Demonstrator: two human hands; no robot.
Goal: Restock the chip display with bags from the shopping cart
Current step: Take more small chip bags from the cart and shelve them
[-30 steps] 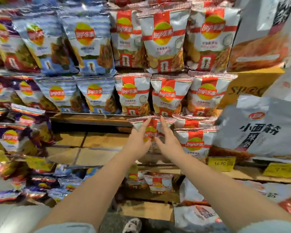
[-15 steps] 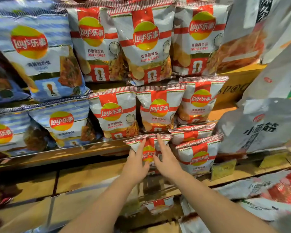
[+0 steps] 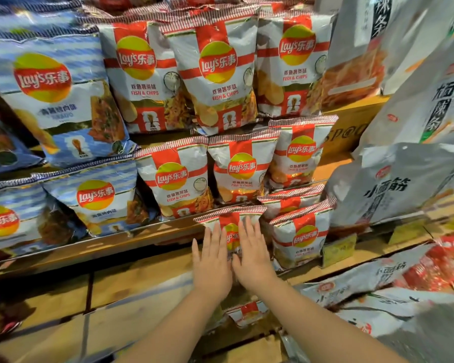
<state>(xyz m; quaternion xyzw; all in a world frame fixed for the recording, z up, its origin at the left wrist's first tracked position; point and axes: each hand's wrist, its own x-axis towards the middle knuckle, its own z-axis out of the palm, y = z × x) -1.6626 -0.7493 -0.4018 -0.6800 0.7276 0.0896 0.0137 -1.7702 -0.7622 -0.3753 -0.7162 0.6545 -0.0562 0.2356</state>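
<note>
I see my left hand [image 3: 212,265] and right hand [image 3: 252,255] side by side, fingers straight and flat, pressing on the front of a small red and white shiny chip bag [image 3: 230,221]. It stands on the wooden shelf [image 3: 131,281], just beside another red and white bag [image 3: 300,235]. Neither hand grips anything.

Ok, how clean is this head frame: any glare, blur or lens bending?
Head view: warm shop light; glare streaks on the foil of the Fish & Chips bags; wide-angle bending bows the wooden shelf and the edges smear; the left hand and right hand, flat on the red-and-white chip bag, are fairly sharp.
</note>
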